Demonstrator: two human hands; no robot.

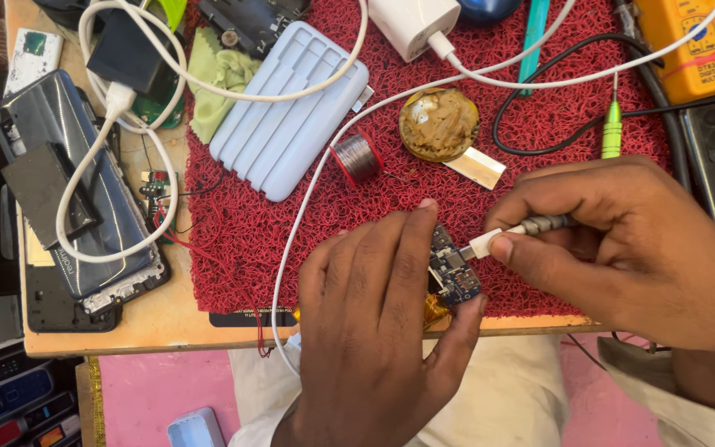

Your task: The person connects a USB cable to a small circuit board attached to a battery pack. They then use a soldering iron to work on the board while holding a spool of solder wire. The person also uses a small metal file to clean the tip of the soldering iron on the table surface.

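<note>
We are looking down at our left hand (374, 331), nearest to us at the front edge of the worktop (158, 319). Its grip is clenching a small blue circuit board (452, 269), thumb under the near edge and forefinger along the far side; the board is sitting just above the front border of the red mesh mat (241, 240). A bit of amber tape (434, 310) is showing beneath the board.

Our right hand (630, 248) is coming in from the right, its grip pinching a white cable plug (483, 242) between thumb and forefinger. The plug tip is touching the board's right edge; we cannot tell whether it is seated.

Farther out on the mat, a small solder spool (357, 157) is lying just beside an open tin of brownish flux paste (438, 124). A pale blue ribbed power bank case (287, 112) is resting to their left. A green-handled probe (612, 132) is lying above our right hand.

At the far edge, a white charger block (411, 25) and a yellow multimeter (697, 45) are sitting. Off the mat, at the left, an opened phone (76, 182) is lying under a looping white cable (113, 178).
</note>
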